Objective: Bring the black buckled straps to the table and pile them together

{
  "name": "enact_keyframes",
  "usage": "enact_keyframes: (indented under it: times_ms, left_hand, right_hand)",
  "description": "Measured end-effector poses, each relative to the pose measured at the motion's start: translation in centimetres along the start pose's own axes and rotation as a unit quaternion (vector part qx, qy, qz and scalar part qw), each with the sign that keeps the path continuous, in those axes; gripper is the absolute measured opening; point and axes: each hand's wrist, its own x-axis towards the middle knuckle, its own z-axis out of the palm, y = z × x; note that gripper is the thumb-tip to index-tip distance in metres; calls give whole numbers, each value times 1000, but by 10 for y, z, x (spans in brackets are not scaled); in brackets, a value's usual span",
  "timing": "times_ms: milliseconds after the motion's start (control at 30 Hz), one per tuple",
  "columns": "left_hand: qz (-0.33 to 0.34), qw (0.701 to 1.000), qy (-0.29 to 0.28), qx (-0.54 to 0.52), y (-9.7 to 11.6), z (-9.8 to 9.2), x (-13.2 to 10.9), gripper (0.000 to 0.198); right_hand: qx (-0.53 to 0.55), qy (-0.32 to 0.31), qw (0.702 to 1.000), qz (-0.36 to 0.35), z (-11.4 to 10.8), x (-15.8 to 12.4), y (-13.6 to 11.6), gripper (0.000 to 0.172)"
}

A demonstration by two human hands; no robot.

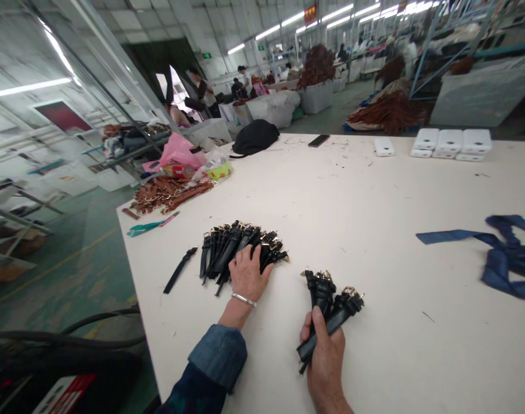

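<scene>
We rest our left hand (pixel 248 275) on the pile of black straps (pixel 221 253) on the worktop (pixel 374 230), its fingers and thumb spread apart. Our right hand (pixel 326 352), nearer the worktop's middle, has its fingers closed round a bunch of black straps (pixel 325 296), buckles pointing away from us. One loose strap (pixel 180 270) lies left of the pile, and brown straps (pixel 165 194) are heaped near the worktop's left edge, beyond green-handled scissors (pixel 145 229).
</scene>
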Motion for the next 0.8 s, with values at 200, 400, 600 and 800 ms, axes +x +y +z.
enact_keyframes:
  times_ms: [200,400,600,800]
  left_hand:
    - [0,1000,14,7,4,10,-7,46]
    - [-33,997,47,-44,9,-4,-10,42]
    - [-25,933,89,-348,50,-11,-28,29]
    - [-12,833,-119,-541,72,18,-37,21]
  right_hand:
    - [-8,-4,1000,-17,-1,1,3,41]
    - [-12,-2,1000,-18,0,-1,-1,41]
    - [12,-7,1000,-16,1,1,0,39]
    - [28,-1,1000,-8,4,2,3,36]
